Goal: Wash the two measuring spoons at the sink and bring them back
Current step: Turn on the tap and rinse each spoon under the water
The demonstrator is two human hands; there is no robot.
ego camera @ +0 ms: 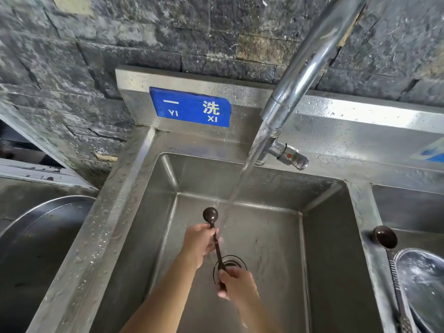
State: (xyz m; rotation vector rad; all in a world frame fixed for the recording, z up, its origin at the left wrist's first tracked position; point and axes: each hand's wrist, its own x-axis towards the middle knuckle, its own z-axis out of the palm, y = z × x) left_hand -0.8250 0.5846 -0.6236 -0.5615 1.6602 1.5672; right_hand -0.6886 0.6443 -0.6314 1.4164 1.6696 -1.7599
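Brown spoon (210,215) gripped by both hands (199,241) (236,284) beside water stream (236,193)

Dark brown measuring spoon (211,216) in the right grip (236,283); second spoon (385,237), also dark brown, to that grip's right. Silver-grey steel sink (276,248). Beyond the grip: blue sign (189,108) with white characters; mottled grey-black stone wall (120,32).

Wet steel sink unit (96,236), load noted.
A brown measuring spoon (384,237) is laid on the divider rim (360,207); a metal bowl (422,284) is set in the right basin (408,207).
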